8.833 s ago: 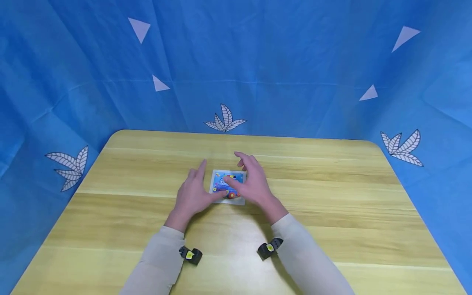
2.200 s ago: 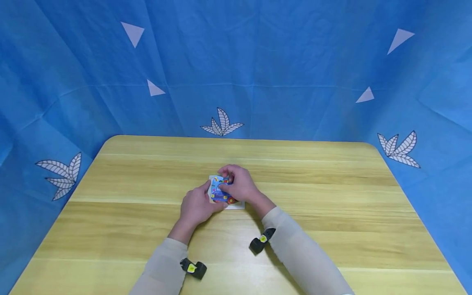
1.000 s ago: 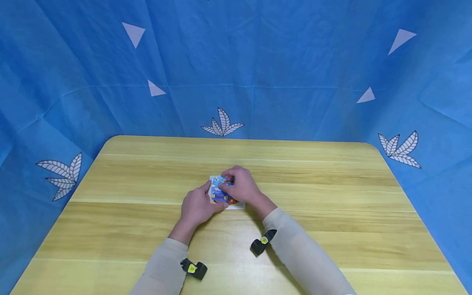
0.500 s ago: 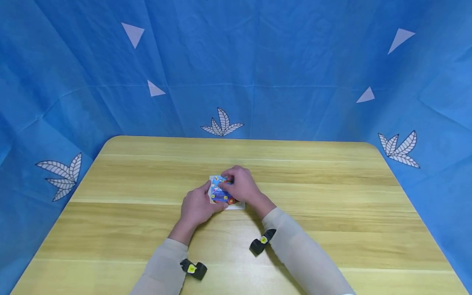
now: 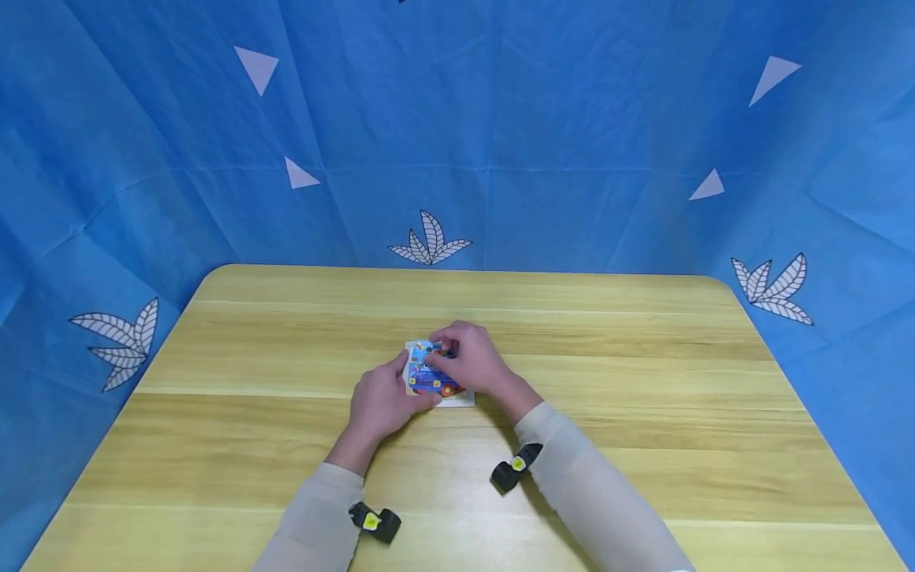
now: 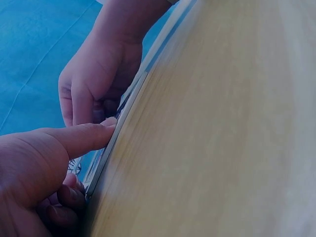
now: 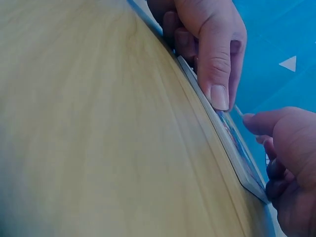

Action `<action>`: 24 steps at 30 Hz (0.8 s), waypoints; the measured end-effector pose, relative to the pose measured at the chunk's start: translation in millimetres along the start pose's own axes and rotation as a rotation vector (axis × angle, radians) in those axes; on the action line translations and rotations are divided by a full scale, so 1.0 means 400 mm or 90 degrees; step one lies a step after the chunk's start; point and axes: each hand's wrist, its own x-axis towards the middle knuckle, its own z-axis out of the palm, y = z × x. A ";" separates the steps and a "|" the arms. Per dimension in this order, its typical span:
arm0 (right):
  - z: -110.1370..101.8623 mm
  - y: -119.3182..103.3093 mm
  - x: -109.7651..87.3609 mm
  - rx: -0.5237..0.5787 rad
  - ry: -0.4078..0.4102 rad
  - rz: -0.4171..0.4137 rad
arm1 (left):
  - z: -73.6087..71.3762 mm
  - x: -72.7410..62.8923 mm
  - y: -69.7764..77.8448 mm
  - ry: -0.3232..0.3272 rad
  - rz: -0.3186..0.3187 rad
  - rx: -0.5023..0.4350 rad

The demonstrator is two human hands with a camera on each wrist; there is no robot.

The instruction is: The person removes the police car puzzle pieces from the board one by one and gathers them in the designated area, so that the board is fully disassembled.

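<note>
A thin picture puzzle board (image 5: 423, 381) with a pale border and a blue cartoon vehicle with red wheels lies flat on the wooden table. My left hand (image 5: 382, 401) grips its left and front edges, the thumb on the near border and the fingers along the side. In the right wrist view, the left thumb (image 7: 217, 96) presses the board's edge. My right hand (image 5: 473, 361) bends over the picture's upper right, thumb and curled fingers pinching there. A thin pale puzzle piece (image 7: 238, 110) stands by its thumb tip, mostly hidden.
The wooden table (image 5: 643, 381) stretches to both sides. Behind it hangs a blue cloth backdrop (image 5: 572, 119) printed with white triangles and leaves. Black wrist cameras (image 5: 386, 524) are strapped on both sleeves.
Several seconds ago, both hands hovered spread around the board. Since then, the left has taken hold of its edge and the right has closed over the picture. Lately, the right forearm shifted slightly rightward.
</note>
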 end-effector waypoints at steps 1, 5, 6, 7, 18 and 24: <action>-0.002 0.002 -0.001 0.002 -0.002 -0.001 | 0.000 0.001 0.001 -0.001 -0.001 -0.002; -0.012 0.014 -0.008 0.004 -0.006 0.005 | 0.000 0.003 0.004 0.000 -0.002 0.006; -0.015 0.018 -0.010 0.005 -0.006 0.008 | 0.000 0.003 0.004 0.000 -0.004 0.005; -0.018 0.021 -0.012 0.006 -0.006 0.012 | 0.000 0.004 0.004 -0.001 -0.006 0.006; -0.067 0.040 -0.041 0.022 0.001 0.036 | 0.004 0.005 0.003 -0.002 -0.012 0.000; -0.096 0.055 -0.054 0.028 0.011 0.057 | 0.009 0.008 0.001 0.001 -0.013 0.003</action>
